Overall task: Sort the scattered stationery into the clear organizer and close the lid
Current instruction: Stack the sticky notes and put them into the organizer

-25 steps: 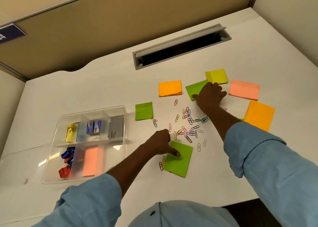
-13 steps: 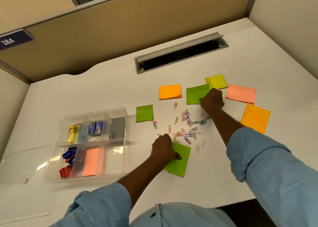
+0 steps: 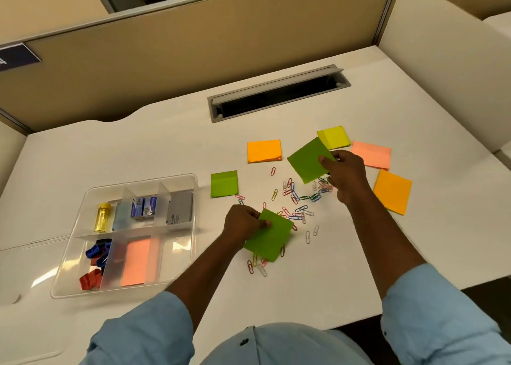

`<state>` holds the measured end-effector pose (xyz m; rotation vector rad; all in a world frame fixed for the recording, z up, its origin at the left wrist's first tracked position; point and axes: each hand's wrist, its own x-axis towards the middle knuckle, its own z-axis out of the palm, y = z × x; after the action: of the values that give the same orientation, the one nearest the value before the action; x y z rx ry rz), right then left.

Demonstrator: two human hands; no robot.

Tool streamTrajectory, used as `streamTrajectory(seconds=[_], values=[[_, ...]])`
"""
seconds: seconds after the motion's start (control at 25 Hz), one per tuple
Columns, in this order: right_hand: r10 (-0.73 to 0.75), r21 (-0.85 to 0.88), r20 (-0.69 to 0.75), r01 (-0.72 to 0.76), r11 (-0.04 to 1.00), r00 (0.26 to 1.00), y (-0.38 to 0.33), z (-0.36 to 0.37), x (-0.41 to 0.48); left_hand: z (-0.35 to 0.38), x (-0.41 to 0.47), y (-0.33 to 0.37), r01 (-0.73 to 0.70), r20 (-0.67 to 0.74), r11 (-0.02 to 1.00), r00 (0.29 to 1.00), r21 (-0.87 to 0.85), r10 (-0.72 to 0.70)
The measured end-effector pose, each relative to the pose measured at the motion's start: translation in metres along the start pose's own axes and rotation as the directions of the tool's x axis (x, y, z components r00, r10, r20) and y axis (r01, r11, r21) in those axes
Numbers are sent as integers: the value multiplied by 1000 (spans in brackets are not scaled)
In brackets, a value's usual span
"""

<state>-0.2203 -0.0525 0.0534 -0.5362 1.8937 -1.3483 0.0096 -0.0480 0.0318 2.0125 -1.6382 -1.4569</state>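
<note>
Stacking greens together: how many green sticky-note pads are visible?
3. One green pad lies beside the clear organizer; the left hand holds a second pad over the paper clips; the right hand holds a third pad, tilted, by the yellow pad. Arms may hide more.

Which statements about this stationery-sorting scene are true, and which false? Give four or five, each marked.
1. The left hand holds a green square sticky-note pad. True.
2. The right hand holds an orange pad. False: it holds a second green sticky-note pad.
3. The clear plastic organizer is closed. False: it is open.
4. A pink sticky-note pad lies in the organizer. True.
5. Coloured wire paper clips lie scattered on the white desk. True.
</note>
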Motion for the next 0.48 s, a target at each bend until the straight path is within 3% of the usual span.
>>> streamTrajectory(seconds=[0.24, 0.48], values=[[-106, 118, 199, 84, 990, 974, -21, -15, -52, -30, -5, 11, -37, 6, 910, 999, -414, 43], [-67, 3, 387, 71, 997, 920, -22, 22, -84, -45, -15, 14, 74, 145, 789, 989, -610, 19]])
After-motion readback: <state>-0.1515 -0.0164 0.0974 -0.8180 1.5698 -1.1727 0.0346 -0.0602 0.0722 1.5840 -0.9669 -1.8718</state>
